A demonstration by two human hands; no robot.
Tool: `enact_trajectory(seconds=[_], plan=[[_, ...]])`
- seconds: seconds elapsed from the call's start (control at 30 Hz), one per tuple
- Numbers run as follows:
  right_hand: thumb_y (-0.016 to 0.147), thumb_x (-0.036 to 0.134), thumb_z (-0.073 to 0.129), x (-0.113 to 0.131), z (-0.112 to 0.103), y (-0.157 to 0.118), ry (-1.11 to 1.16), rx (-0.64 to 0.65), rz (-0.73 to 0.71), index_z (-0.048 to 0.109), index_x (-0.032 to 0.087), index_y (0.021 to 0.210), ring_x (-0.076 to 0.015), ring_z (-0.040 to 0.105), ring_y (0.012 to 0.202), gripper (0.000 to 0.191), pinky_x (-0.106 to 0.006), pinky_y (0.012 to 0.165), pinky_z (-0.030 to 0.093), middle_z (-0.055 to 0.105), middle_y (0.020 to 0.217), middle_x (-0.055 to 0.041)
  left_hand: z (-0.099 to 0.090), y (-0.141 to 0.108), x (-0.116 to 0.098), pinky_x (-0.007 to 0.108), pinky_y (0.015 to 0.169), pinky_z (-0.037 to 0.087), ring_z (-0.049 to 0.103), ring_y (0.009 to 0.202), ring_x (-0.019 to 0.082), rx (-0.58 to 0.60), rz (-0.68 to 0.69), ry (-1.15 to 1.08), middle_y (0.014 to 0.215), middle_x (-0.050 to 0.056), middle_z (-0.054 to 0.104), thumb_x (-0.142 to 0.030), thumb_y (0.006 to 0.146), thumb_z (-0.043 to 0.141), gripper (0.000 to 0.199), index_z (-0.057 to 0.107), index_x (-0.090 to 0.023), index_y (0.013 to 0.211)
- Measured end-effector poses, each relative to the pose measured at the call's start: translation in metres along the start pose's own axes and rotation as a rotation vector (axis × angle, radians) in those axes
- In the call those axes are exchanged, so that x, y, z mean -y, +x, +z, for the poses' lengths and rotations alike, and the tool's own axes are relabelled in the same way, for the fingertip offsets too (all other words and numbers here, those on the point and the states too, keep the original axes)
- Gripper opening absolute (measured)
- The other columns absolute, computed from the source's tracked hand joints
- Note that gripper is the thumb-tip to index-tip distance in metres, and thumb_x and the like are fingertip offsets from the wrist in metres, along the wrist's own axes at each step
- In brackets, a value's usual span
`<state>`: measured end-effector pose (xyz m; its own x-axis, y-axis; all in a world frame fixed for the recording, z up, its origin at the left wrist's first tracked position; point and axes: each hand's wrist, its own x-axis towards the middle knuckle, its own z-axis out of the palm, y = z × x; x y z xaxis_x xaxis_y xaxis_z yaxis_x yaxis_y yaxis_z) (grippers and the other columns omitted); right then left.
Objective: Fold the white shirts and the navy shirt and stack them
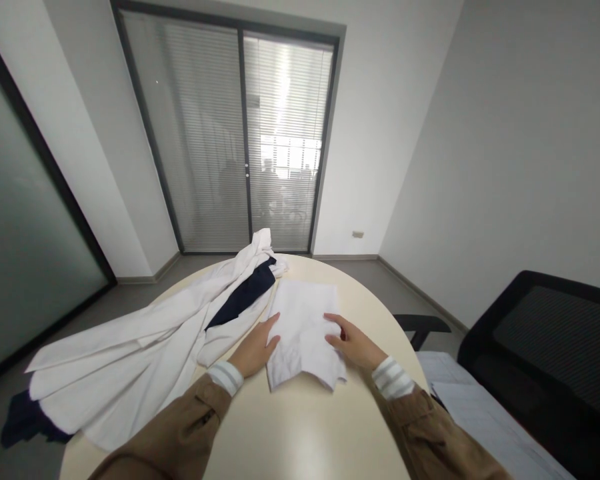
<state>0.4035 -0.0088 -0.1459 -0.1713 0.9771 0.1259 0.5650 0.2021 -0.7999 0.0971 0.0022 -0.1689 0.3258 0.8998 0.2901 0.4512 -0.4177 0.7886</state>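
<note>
A folded white garment (pixel 305 333) lies near the middle of the round table, its front edge uneven and a little raised. At its left side, my left hand (pixel 257 345) is closed on the border, thumb and fingertips over the fabric. My right hand (pixel 356 341) grips the opposite side, fingers curled and thumb below them. To the left spreads a long heap of white clothes (pixel 150 333), close beside my left hand. Part of a dark navy garment (pixel 245 293) shows among the white ones.
The cream table (pixel 305 440) has a rounded far edge. Another dark navy cloth (pixel 35 420) hangs over its left side with the heap. On the right stands a black mesh chair (pixel 555 347), with white fabric (pixel 480 407) beside it. Beyond is a glass partition with blinds (pixel 205 133).
</note>
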Motion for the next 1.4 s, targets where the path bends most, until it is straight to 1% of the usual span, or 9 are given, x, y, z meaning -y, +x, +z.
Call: enact_trajectory(seconds=[0.2, 0.37, 0.57, 0.67, 0.77, 0.87, 1.07, 1.2, 1.4], plan=[[0.080, 0.050, 0.069, 0.006, 0.006, -0.002, 0.208, -0.038, 0.120, 0.057, 0.020, 0.130, -0.0155, 0.054, 0.061, 0.060, -0.028, 0.061, 0.043, 0.058, 0.067, 0.0043, 0.000, -0.002, -0.007, 0.045, 0.107, 0.041, 0.062, 0.114, 0.031, -0.077, 0.059, 0.174, 0.116, 0.014, 0.072, -0.028, 0.090, 0.056, 0.030, 0.072, -0.018, 0.114], [0.077, 0.049, 0.075, 0.008, 0.005, -0.008, 0.331, 0.110, 0.166, 0.049, 0.019, 0.138, -0.0201, 0.066, 0.084, 0.073, -0.034, 0.077, 0.053, 0.071, 0.100, -0.0058, -0.009, -0.004, -0.011, 0.040, 0.094, 0.047, 0.066, 0.095, 0.026, -0.087, -0.031, 0.167, 0.101, 0.012, 0.072, -0.032, 0.092, 0.049, 0.036, 0.070, -0.014, 0.115], [0.075, 0.049, 0.077, 0.025, -0.013, -0.019, 0.288, 0.375, 0.117, 0.054, 0.020, 0.140, -0.0264, 0.064, 0.106, 0.075, -0.042, 0.097, 0.050, 0.068, 0.121, -0.0086, -0.024, -0.001, -0.008, 0.027, 0.053, 0.035, 0.042, 0.050, 0.015, 0.102, -0.265, -0.008, 0.054, -0.007, 0.041, -0.025, 0.080, 0.048, 0.039, 0.068, -0.011, 0.111], [0.073, 0.051, 0.080, 0.028, -0.014, -0.023, 0.320, 0.503, 0.079, 0.049, 0.023, 0.145, -0.0278, 0.059, 0.119, 0.083, -0.044, 0.104, 0.047, 0.060, 0.134, -0.0094, -0.028, -0.006, -0.012, 0.029, 0.061, 0.041, 0.049, 0.058, 0.017, 0.170, -0.245, 0.053, 0.061, -0.003, 0.052, -0.029, 0.081, 0.051, 0.035, 0.071, -0.015, 0.107], [0.063, 0.048, 0.088, 0.028, -0.011, -0.025, 0.334, 0.579, 0.055, 0.049, 0.024, 0.145, -0.0285, 0.057, 0.122, 0.094, -0.042, 0.104, 0.046, 0.059, 0.136, -0.0092, -0.029, -0.016, -0.019, 0.037, 0.090, 0.045, 0.061, 0.095, 0.025, 0.176, -0.114, 0.153, 0.102, 0.007, 0.068, -0.040, 0.081, 0.062, 0.040, 0.071, -0.020, 0.114], [0.063, 0.048, 0.088, 0.025, -0.008, -0.025, 0.270, 0.559, 0.043, 0.064, 0.020, 0.130, -0.0278, 0.062, 0.109, 0.076, -0.041, 0.098, 0.049, 0.067, 0.119, -0.0078, -0.032, -0.023, -0.023, 0.037, 0.096, 0.044, 0.059, 0.107, 0.027, 0.246, -0.075, 0.160, 0.123, 0.010, 0.064, -0.041, 0.072, 0.074, 0.055, 0.068, -0.023, 0.123], [0.077, 0.049, 0.077, 0.023, -0.005, -0.025, 0.345, 0.499, -0.002, 0.072, 0.018, 0.112, -0.0205, 0.065, 0.086, 0.047, -0.032, 0.079, 0.051, 0.071, 0.096, -0.0050, -0.034, -0.018, -0.024, 0.028, 0.067, 0.043, 0.054, 0.068, 0.017, 0.167, -0.151, -0.020, 0.077, 0.001, 0.064, -0.038, 0.077, 0.068, 0.032, 0.073, -0.017, 0.101], [0.084, 0.047, 0.072, 0.025, -0.003, -0.024, 0.411, 0.343, -0.079, 0.069, 0.017, 0.111, -0.0183, 0.063, 0.090, 0.040, -0.031, 0.082, 0.050, 0.069, 0.103, -0.0065, -0.029, -0.015, -0.026, 0.023, 0.053, 0.031, 0.039, 0.052, 0.011, 0.045, -0.227, -0.286, 0.057, -0.007, 0.044, -0.045, 0.078, 0.069, 0.045, 0.067, -0.013, 0.110], [0.064, 0.037, 0.088, 0.021, -0.002, -0.020, 0.473, 0.272, -0.071, 0.058, 0.021, 0.124, -0.0169, 0.064, 0.082, 0.069, -0.028, 0.072, 0.051, 0.067, 0.094, -0.0013, -0.030, -0.015, -0.038, 0.024, 0.064, 0.044, 0.055, 0.068, 0.013, 0.060, -0.133, -0.491, 0.079, -0.002, 0.059, -0.034, 0.068, 0.081, 0.079, 0.049, -0.013, 0.137]])
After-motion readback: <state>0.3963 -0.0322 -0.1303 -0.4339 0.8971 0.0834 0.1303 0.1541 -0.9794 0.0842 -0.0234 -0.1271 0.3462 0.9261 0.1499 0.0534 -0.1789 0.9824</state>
